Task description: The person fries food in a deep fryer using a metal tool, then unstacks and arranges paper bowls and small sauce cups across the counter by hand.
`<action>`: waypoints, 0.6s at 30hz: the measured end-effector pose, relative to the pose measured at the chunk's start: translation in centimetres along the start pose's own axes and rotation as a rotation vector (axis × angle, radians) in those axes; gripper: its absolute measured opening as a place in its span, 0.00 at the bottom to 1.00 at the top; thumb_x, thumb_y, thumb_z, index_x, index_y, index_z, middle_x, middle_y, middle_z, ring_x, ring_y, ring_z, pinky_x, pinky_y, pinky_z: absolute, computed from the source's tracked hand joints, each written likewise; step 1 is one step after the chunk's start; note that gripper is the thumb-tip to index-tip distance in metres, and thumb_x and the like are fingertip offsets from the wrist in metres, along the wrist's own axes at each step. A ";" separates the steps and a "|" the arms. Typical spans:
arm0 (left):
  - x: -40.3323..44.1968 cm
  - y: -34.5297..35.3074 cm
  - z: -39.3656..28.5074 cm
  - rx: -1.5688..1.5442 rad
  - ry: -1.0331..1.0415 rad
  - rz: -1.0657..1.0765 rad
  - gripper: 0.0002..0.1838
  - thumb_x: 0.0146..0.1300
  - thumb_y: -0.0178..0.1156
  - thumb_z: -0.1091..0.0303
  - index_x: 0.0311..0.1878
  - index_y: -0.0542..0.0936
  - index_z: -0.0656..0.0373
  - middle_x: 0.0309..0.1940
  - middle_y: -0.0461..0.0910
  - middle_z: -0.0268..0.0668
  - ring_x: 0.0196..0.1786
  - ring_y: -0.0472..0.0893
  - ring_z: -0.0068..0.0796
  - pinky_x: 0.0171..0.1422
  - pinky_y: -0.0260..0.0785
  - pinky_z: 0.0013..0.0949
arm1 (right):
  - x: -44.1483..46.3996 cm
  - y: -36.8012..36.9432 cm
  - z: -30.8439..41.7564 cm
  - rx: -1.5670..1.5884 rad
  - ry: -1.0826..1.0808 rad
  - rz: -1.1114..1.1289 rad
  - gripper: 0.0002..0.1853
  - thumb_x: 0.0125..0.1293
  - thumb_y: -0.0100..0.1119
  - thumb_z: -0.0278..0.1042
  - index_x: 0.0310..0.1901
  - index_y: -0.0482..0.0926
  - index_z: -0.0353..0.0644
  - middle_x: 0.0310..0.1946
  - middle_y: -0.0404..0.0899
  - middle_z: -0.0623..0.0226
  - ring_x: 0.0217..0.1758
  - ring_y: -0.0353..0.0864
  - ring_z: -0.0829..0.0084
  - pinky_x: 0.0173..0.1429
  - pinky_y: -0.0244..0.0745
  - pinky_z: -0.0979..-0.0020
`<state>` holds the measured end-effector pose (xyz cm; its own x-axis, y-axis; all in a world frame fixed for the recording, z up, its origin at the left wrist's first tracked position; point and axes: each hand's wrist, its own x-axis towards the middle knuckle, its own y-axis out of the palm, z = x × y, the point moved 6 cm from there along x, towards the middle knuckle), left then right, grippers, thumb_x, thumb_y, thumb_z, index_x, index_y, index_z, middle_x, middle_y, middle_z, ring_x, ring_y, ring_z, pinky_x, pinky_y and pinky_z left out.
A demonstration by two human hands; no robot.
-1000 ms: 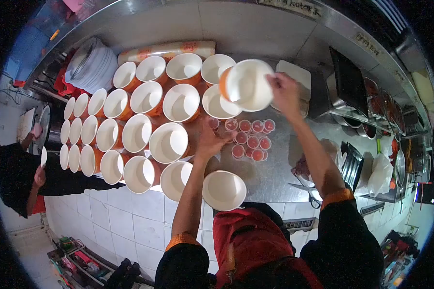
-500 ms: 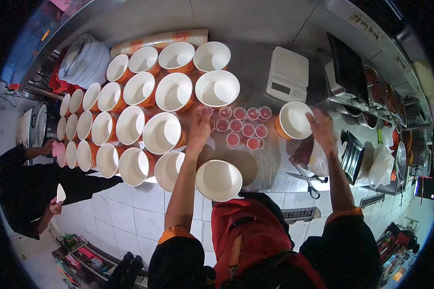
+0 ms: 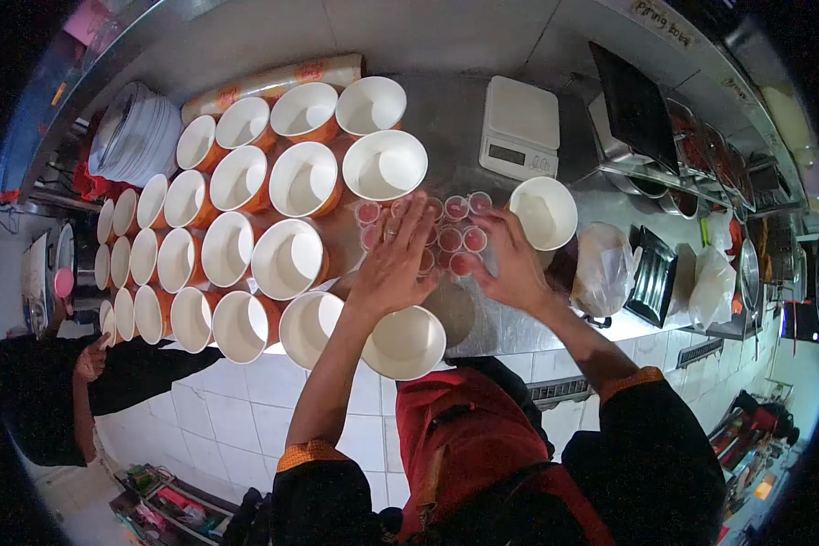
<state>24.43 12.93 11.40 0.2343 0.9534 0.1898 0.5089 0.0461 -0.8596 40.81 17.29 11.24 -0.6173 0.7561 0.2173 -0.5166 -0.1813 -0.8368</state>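
Note:
Several small lidded cups of red sauce [image 3: 451, 239] stand grouped on the steel counter. My left hand [image 3: 393, 264] lies over the left part of the group, fingers stretched and covering some cups. On the right side of the group, my right hand [image 3: 511, 259] has its thumb and fingers apart around the outer cups, with nothing lifted. Rows of white-and-orange paper bowls [image 3: 303, 179] stand open to the left. One paper bowl [image 3: 543, 213] stands right of the small cups, another [image 3: 404, 343] near the counter's front edge.
A white kitchen scale [image 3: 520, 127] stands at the back. Black trays [image 3: 652, 278] and a plastic bag [image 3: 603, 268] lie to the right. Stacked plates [image 3: 138, 136] are at the back left. Another person's hand [image 3: 91, 358] is near the far-left bowls.
My right hand set a bowl down right of the small cups, released it and moved left to them. My left hand spread over the cups. The other person's hand moved up toward the far-left bowls.

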 end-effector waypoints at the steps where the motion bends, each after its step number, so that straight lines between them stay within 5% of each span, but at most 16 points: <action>1: 0.2 0.1 -0.1 -0.003 0.009 0.004 0.43 0.47 0.67 0.61 0.67 0.60 0.61 0.70 0.52 0.48 0.73 0.50 0.51 0.76 0.38 0.52 | -1.2 0.4 -0.3 -0.004 0.008 -0.005 0.33 0.53 0.64 0.38 0.58 0.61 0.37 0.54 0.63 0.50 0.59 0.68 0.51 0.59 0.69 0.56; 3: 0.6 0.9 -0.8 -0.018 0.071 0.082 0.46 0.46 0.70 0.54 0.68 0.60 0.58 0.72 0.50 0.44 0.74 0.49 0.49 0.75 0.40 0.54 | -5.0 2.4 -2.8 0.308 0.403 0.060 0.26 0.50 0.64 0.29 0.49 0.63 0.37 0.47 0.66 0.51 0.51 0.72 0.50 0.50 0.72 0.54; 7: 0.8 2.6 -2.2 0.086 0.097 0.146 0.42 0.44 0.71 0.52 0.63 0.67 0.56 0.67 0.57 0.42 0.70 0.56 0.45 0.71 0.47 0.52 | -5.7 4.2 -3.3 0.207 0.315 -0.071 0.25 0.48 0.65 0.24 0.46 0.62 0.38 0.46 0.67 0.50 0.49 0.73 0.47 0.48 0.72 0.52; 9: 0.4 3.8 -2.9 0.076 0.173 0.129 0.32 0.47 0.69 0.54 0.56 0.73 0.55 0.59 0.64 0.40 0.63 0.64 0.40 0.64 0.54 0.49 | -5.4 5.1 -3.0 0.195 0.246 -0.058 0.27 0.47 0.66 0.24 0.47 0.61 0.38 0.46 0.67 0.50 0.48 0.73 0.46 0.47 0.72 0.53; 18: 0.9 6.5 -3.7 0.215 0.182 0.123 0.18 0.57 0.60 0.61 0.49 0.75 0.56 0.48 0.70 0.38 0.53 0.72 0.36 0.58 0.63 0.41 | -5.7 6.2 -4.4 0.261 0.279 -0.122 0.29 0.44 0.65 0.22 0.49 0.63 0.37 0.42 0.71 0.49 0.46 0.74 0.46 0.49 0.72 0.55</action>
<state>31.01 12.97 7.74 0.4377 0.8877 0.1431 0.2852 0.0138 -0.9584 43.74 14.68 2.64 -0.3757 0.9172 0.1325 -0.7316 -0.2058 -0.6499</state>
